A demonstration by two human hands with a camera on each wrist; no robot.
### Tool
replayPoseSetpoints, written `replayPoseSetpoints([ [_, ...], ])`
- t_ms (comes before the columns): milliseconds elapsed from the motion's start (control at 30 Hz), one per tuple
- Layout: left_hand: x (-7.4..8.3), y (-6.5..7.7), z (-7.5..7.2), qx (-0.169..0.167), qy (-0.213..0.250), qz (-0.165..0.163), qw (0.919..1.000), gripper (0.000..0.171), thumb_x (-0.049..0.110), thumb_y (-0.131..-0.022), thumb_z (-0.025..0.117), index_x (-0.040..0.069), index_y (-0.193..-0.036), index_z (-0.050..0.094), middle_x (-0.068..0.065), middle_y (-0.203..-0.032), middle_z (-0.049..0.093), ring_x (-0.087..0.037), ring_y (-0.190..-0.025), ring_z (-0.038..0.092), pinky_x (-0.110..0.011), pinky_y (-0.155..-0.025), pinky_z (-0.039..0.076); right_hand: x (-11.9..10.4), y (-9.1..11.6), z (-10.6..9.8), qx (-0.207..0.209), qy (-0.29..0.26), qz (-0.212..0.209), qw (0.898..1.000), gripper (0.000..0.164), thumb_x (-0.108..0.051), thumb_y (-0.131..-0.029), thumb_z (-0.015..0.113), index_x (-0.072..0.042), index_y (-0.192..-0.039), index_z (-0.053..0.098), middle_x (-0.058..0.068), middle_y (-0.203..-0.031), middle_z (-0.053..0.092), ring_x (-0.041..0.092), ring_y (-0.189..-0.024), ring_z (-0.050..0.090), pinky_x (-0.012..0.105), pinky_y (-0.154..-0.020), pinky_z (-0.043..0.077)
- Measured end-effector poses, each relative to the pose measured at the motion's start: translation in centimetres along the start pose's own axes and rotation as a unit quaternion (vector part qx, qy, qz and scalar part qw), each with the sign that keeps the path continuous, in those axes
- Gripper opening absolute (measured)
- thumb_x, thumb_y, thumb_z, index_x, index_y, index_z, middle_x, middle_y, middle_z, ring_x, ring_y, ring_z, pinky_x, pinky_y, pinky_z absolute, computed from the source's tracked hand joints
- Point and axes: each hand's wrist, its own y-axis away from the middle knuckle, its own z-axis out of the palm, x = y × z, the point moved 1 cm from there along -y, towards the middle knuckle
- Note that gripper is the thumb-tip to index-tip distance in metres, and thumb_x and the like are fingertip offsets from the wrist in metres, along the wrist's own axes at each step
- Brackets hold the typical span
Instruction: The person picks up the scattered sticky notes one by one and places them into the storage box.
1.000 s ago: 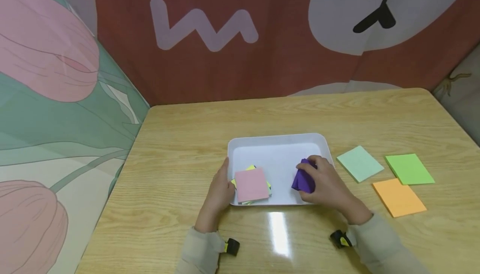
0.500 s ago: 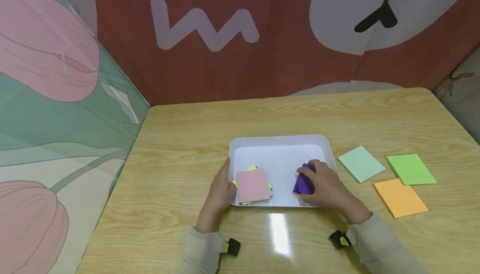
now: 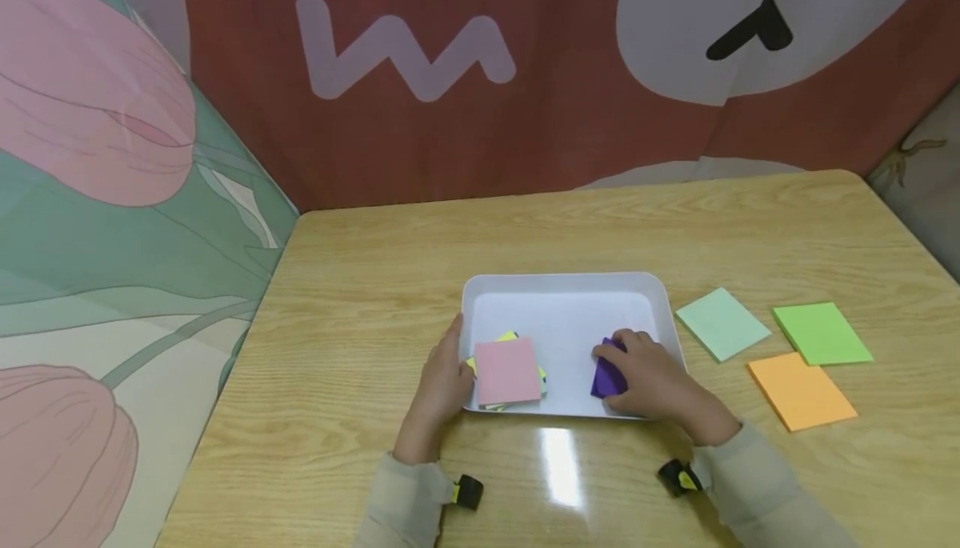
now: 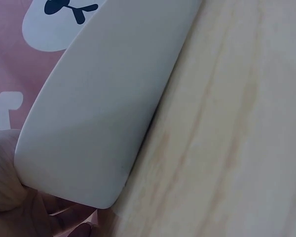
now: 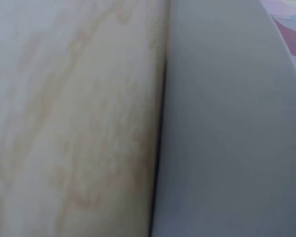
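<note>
Tray point(image 3: 562, 306) holds stacked notes point(image 3: 508, 371); left hand point(image 3: 441, 377) grips it, right hand point(image 3: 654, 377) pinches purple paper point(image 3: 608, 378) inside.

A hand could pass over the counter point(image 3: 360, 298) left of the white tray point(image 3: 562, 314) and behind it, as far as the red backdrop point(image 3: 420, 139). Inside the tray, room lies along the far wall and between the pink square point(image 3: 507, 371) and the purple piece point(image 3: 609, 373). The left hand point(image 3: 442, 383) blocks the left wall, the right hand point(image 3: 651, 377) the near right corner, and the mint square point(image 3: 722, 324) narrows the right side.
</note>
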Motion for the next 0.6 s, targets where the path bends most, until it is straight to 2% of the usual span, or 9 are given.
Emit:
replayPoseSetpoints([
  [200, 0.1, -0.3, 0.2, -0.008, 0.001, -0.006, 1.0, 0.067, -0.003, -0.077, 0.041, 0.009, -0.138, 0.017, -0.019, -0.14, 0.029, -0.035, -0.122, 0.028, -0.052, -0.099, 0.027, 0.1, 0.3, 0.0, -0.006, -0.004, 0.008, 1.0, 0.063, -0.024, -0.06, 0.07, -0.005, -0.116, 0.05, 0.028, -0.112, 0.045, 0.041, -0.097, 0.041, 0.056, -0.075, 0.041],
  [467, 0.0, -0.3, 0.1, -0.01, 0.002, -0.018, 0.9998, 0.066, -0.003, -0.078, 0.04, 0.009, -0.138, 0.016, -0.018, -0.141, 0.027, -0.033, -0.125, 0.024, -0.051, -0.101, 0.024, 0.3, 0.8, 0.0, -0.012, -0.012, 0.026, 1.0, 0.074, -0.027, -0.062, 0.072, 0.001, -0.123, 0.042, 0.028, -0.115, 0.044, 0.044, -0.104, 0.039, 0.06, -0.085, 0.035],
  [600, 0.0, -0.2, 0.0, -0.011, 0.004, -0.014, 0.9998, 0.066, -0.004, -0.077, 0.039, 0.008, -0.138, 0.016, -0.018, -0.142, 0.026, -0.032, -0.126, 0.022, -0.05, -0.101, 0.023, 0.2, 1.1, -0.1, -0.012, -0.018, 0.028, 0.999, 0.074, -0.026, -0.063, 0.073, 0.0, -0.125, 0.041, 0.028, -0.118, 0.043, 0.045, -0.106, 0.038, 0.061, -0.086, 0.033],
])
